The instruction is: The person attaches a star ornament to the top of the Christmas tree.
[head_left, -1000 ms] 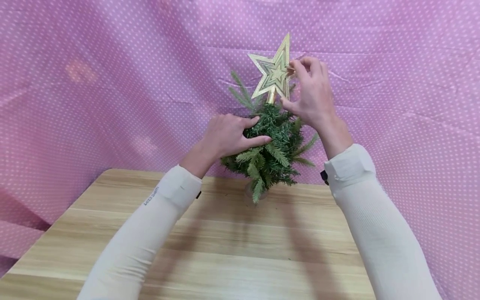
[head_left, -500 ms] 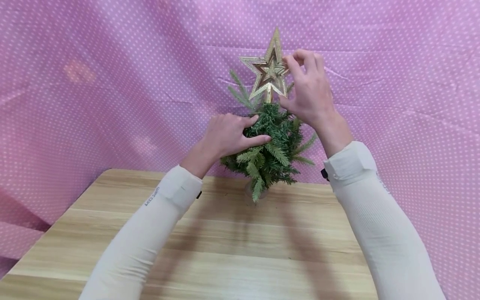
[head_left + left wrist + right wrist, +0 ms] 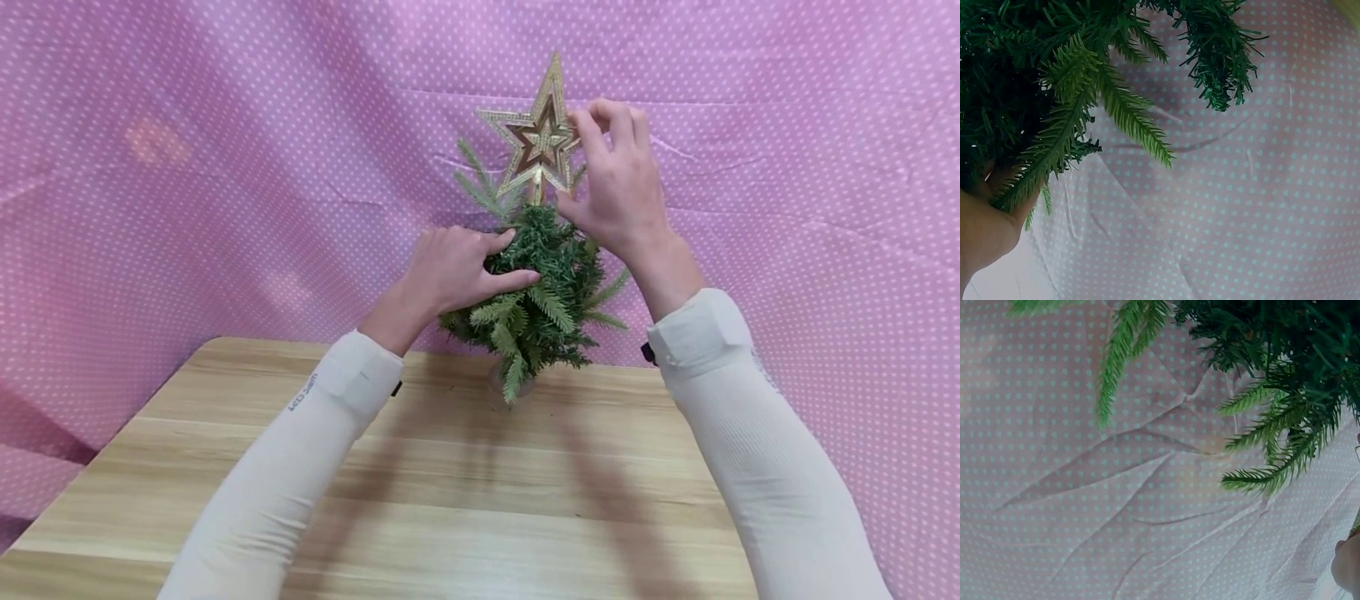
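Note:
A small artificial Christmas tree [image 3: 558, 271] with dark and lighter green sprigs stands at the table's far side. On its tip sits a gold star topper [image 3: 542, 143], upright, its stem meeting the top needles. My right hand [image 3: 624, 183] holds the star's right side, thumb low by the bottom right point and fingers above. My left hand [image 3: 453, 268] grips the upper left of the tree, with some fingers hidden behind the branches. In the left wrist view that hand [image 3: 988, 228] reaches in among the sprigs. Only a bit of the right hand [image 3: 1346, 565] shows in the right wrist view.
The wooden table [image 3: 465, 533] spreads in front of the tree. Pink dotted cloth [image 3: 262, 167] hangs close behind and along both sides. A pale round base [image 3: 512, 387] under the tree is partly hidden by branches.
The star has turned and shifted slightly left and up, from leaning right to nearly upright. My right hand moved a little left and up with it. The left hand has stayed in place.

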Motion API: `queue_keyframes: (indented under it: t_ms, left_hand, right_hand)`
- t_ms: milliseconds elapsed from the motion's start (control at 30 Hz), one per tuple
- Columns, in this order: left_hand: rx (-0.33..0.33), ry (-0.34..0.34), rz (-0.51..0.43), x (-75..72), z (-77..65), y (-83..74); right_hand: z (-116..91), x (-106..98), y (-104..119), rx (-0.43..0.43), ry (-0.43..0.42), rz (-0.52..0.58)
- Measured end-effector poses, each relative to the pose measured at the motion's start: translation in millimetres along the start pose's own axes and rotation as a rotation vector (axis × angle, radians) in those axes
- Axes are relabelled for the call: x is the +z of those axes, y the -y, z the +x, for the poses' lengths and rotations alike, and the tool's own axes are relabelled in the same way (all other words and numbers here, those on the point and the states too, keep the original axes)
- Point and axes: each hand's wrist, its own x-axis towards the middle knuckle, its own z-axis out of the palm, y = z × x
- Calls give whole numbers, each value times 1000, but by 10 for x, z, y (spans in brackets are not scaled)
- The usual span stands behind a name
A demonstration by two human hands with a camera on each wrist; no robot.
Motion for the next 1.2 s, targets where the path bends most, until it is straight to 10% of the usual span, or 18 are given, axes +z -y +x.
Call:
queue_keyframes:
  t_ms: [1200]
  left_hand:
    - [-46,-117,-132,-152,-91,285]
  right_hand:
    - [-219,-152,-88,51,-29,9]
